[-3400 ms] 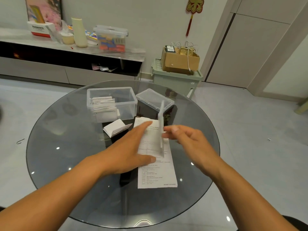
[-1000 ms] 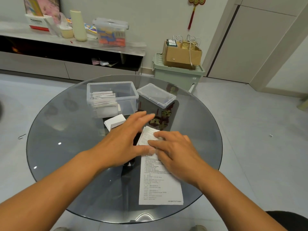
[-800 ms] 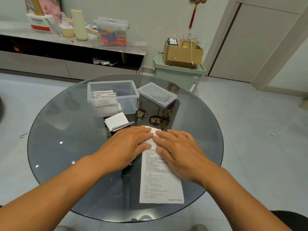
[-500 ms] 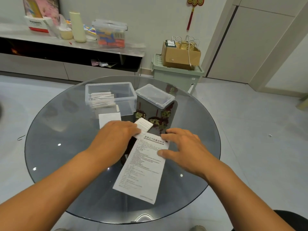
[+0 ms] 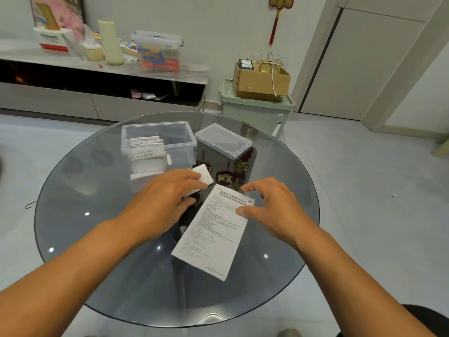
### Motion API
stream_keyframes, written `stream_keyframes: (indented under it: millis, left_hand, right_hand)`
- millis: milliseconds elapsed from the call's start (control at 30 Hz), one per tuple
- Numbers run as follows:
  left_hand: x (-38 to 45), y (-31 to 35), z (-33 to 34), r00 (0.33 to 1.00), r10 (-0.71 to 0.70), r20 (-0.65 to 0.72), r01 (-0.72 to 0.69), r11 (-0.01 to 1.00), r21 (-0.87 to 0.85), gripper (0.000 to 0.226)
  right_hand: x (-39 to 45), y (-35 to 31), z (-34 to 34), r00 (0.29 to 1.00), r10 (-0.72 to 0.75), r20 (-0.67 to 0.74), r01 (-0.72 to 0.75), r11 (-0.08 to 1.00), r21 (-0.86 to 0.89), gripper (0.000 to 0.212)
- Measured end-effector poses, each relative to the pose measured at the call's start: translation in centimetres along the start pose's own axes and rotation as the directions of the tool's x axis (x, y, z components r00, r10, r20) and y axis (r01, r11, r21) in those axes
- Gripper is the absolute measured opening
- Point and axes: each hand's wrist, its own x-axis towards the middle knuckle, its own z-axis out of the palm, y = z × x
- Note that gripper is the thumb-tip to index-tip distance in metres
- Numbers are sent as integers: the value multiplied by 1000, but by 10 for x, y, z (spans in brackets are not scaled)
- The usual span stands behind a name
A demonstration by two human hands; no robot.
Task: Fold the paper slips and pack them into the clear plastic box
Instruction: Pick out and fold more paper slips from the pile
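My left hand (image 5: 167, 198): palm down, fingers closed over a small folded paper slip (image 5: 202, 178); its white corner pokes out past my fingertips.
My right hand (image 5: 272, 207): loose and spread, gripping nothing; the thumb tip rests on the right edge of the flat sheet, the other fingers arch just above its top corner.
Flat sheet (image 5: 213, 232): a long rectangle of thin white paper, dense with printed lines, lying tilted between my two hands and running back toward my body.
Clear plastic box (image 5: 159, 144): beyond my left hand, rectangular, see-through walls with rounded corners; folded white slips stand packed on edge in its left half.
Lid (image 5: 223, 141): beyond my right hand's fingertips and just beside the box, a shallow clear tray shape.
Another folded slip (image 5: 143, 180): white, partly hidden behind my left knuckles, near the box's front wall.
Table (image 5: 73, 215): round, dark smoked glass, glossy, with small points of reflected light.
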Motion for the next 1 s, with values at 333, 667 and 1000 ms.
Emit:
stream_keyframes:
  millis: [333, 667, 1000]
  left_hand:
    - [1, 22, 6, 979, -9, 202, -10, 996, 94, 59]
    - [-4, 45, 7, 966, -202, 163, 201, 979, 22, 56]
    - [-5, 59, 5, 958, -231, 173, 243, 968, -55, 43]
  right_hand:
    - [-6, -16, -1, 977, 206, 46, -178, 684, 707, 53]
    - [-18, -15, 3, 982, 178, -58, -100, 764, 638, 30]
    - [-22, -18, -1, 986, 164, 26, -142, 757, 638, 28]
